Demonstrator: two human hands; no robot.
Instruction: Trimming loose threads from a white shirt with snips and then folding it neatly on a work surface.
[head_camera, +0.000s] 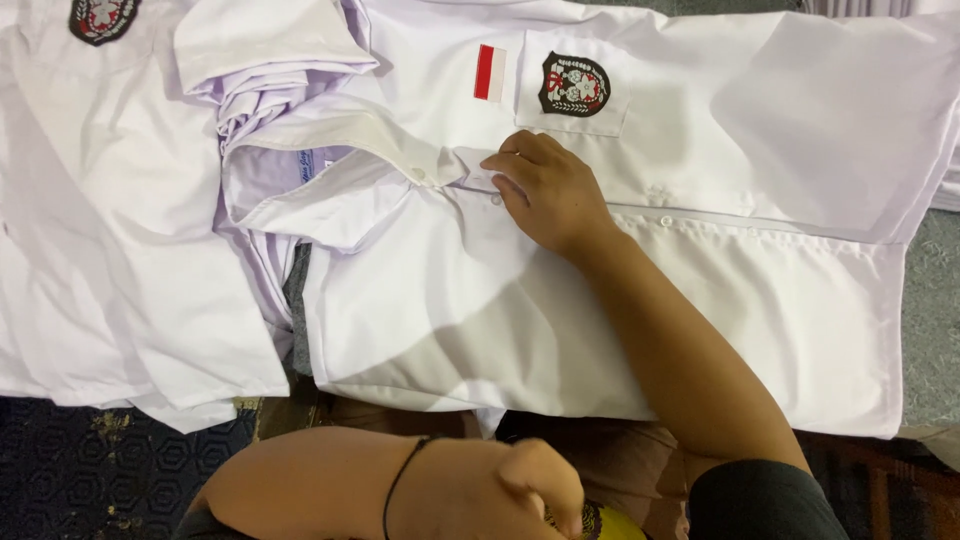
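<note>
I see my right hand (548, 190) flat on the white uniform shirt (600, 290), fingers together gripping nothing, its button placket running left-right beneath them (my left hand (500, 490) rests near, loosely curled, farther off).

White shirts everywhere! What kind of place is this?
Probably a uniform sewing or packing workspace: a white shirt with a badge lies flat under the right hand, beside another folded pile.

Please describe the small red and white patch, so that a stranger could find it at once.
Find the white shirt lying flat under the right hand. Above that hand sits a chest pocket with a dark round-bottomed badge. The patch is just left of it: a plain rectangle, red beside white.
</note>
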